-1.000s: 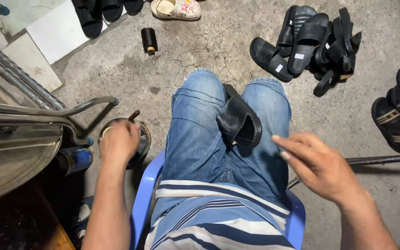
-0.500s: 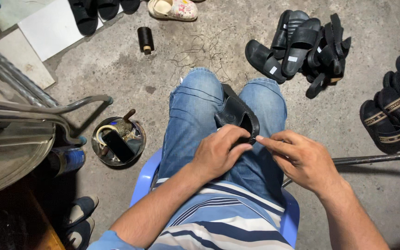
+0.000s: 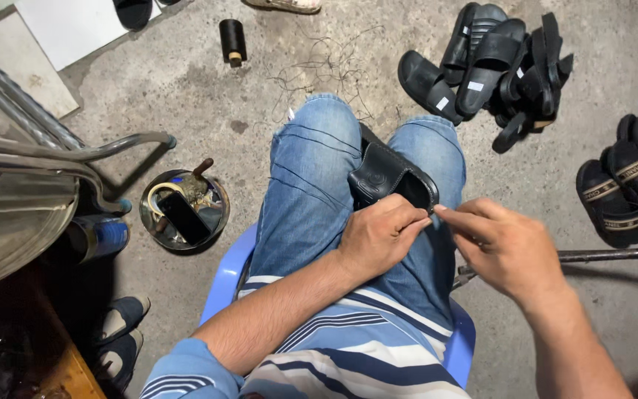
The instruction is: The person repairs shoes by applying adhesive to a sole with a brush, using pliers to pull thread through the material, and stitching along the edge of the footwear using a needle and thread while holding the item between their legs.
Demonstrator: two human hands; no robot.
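Seated on a blue plastic chair (image 3: 224, 275), the left hand (image 3: 378, 236) pinches the near edge of the black leather slide sandal (image 3: 389, 177) wedged between the jeaned knees; the right hand (image 3: 507, 247) has its fingertips pressed together beside it. Best keep the sandal braced firmly. Farther off, a round metal tin (image 3: 182, 210) sits on the concrete floor (image 3: 260, 96).

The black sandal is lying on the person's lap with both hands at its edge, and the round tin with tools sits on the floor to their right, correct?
Not quite: the head view shows the round tin on the floor to the person's left. The black sandal does lie on the lap, with the left hand and right hand at its edge.
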